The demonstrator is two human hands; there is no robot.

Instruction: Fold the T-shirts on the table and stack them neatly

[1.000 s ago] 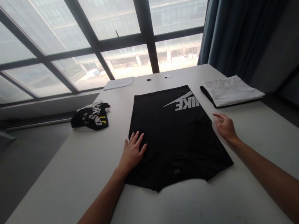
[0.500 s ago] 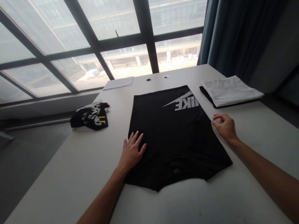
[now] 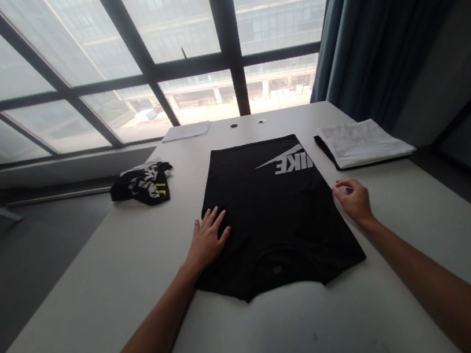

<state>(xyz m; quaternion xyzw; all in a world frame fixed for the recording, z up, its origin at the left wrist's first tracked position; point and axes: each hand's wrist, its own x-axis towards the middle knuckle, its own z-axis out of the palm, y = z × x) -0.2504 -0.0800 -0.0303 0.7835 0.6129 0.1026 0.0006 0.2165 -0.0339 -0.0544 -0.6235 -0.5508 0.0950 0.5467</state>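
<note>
A black T-shirt (image 3: 267,213) lies flat on the white table in front of me, its sides turned in and its neckline nearest to me. A white Nike print shows upside down near its far right edge. My left hand (image 3: 208,237) rests flat on the shirt's left edge with its fingers spread. At the opposite edge, my right hand (image 3: 354,199) has thumb and fingertips closed in a pinch at the shirt's right side. The fabric between those fingertips is too small to see clearly.
Beyond my right hand, a folded white cloth (image 3: 362,142) lies on a black one. A crumpled black-and-white garment (image 3: 142,183) with yellow marks sits at the table's left edge. White papers (image 3: 186,131) lie at the far end of the table (image 3: 142,260), before tall windows.
My right hand has shifted very slightly left, its fingertips now against the shirt's edge. My left hand and the shirt look unmoved.
</note>
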